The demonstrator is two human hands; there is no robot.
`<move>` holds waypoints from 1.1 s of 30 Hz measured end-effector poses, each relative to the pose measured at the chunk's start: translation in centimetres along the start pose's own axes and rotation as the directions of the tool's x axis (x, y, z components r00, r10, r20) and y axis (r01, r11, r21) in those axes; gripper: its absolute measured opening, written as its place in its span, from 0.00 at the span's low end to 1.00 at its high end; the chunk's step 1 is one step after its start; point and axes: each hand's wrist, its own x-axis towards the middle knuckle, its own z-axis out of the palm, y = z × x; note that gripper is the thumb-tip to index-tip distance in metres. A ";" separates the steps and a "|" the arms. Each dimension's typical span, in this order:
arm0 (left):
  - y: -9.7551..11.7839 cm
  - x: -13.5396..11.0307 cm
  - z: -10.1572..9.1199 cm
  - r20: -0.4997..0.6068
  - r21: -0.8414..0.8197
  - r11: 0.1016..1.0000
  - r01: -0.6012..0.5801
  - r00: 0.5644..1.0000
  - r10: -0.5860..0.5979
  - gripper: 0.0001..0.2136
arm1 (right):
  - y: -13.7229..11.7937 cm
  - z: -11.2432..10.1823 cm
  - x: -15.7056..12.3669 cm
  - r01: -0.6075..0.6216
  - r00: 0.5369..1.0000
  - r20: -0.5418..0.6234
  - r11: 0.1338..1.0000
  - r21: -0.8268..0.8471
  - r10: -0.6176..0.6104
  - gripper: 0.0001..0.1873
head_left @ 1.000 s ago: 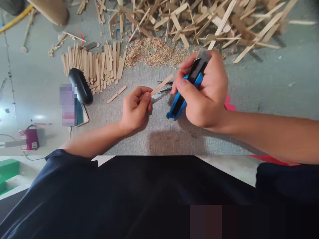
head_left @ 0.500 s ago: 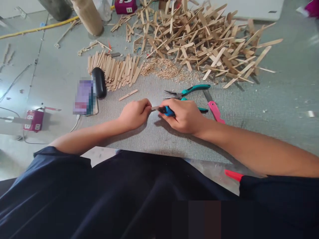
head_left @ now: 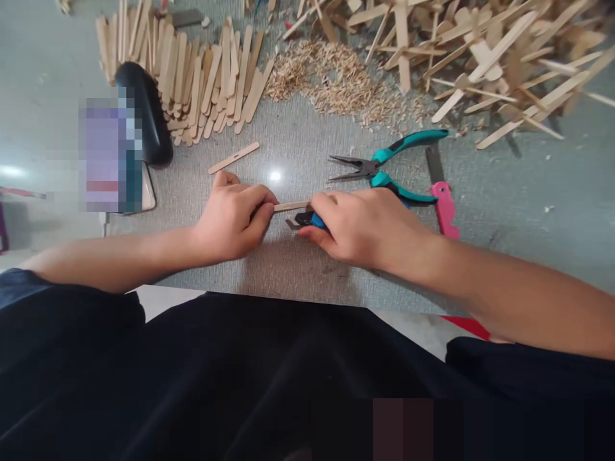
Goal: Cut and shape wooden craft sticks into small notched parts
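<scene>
A wooden craft stick [head_left: 291, 206] spans the gap between my two hands. My left hand [head_left: 239, 218] is closed, pinching the stick's left end between thumb and fingers. My right hand [head_left: 353, 224] is closed round a blue and black utility knife [head_left: 307, 219], its short blade pointing left just below the stick. The stick's right end goes under my right fingers, where its tip is hidden. Above my left hand lies a single craft stick [head_left: 234, 158] with a small slot in its middle. Teal needle-nose pliers [head_left: 369, 168] rest with jaws apart beyond my right hand.
A pink-handled folding saw [head_left: 444, 208] lies right of the pliers. Several craft sticks [head_left: 196, 77] stand in rows behind my left hand, beside a black case [head_left: 147, 118] and a blurred-out phone [head_left: 103, 153]. Wood shavings [head_left: 331, 77] and a large stick pile [head_left: 480, 57] lie farther back.
The view has come closer to the table. The knife blade, earlier near my left fingertips, now sits lower, and the stick shows stretched between both hands.
</scene>
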 end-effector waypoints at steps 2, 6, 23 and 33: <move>-0.2 -0.1 0.4 -0.049 -0.028 0.999 -0.020 0.999 0.019 0.13 | -0.4 -0.3 0.0 -0.027 1.000 0.000 0.999 -0.016 0.027 0.34; -0.6 -0.1 0.8 -0.062 -0.099 0.994 -0.035 0.998 0.029 0.08 | -0.9 -0.7 0.0 -0.073 0.997 -0.008 0.997 -0.014 0.073 0.30; -1.0 0.2 1.1 -0.032 -0.097 0.994 -0.054 0.998 0.051 0.10 | -1.1 -0.2 0.0 -0.087 0.991 -0.107 0.996 -0.022 0.084 0.30; -0.9 0.5 1.3 -0.050 -0.178 0.984 -0.014 0.999 0.005 0.08 | -0.8 0.1 0.1 -0.112 0.988 -0.100 0.990 0.086 0.121 0.31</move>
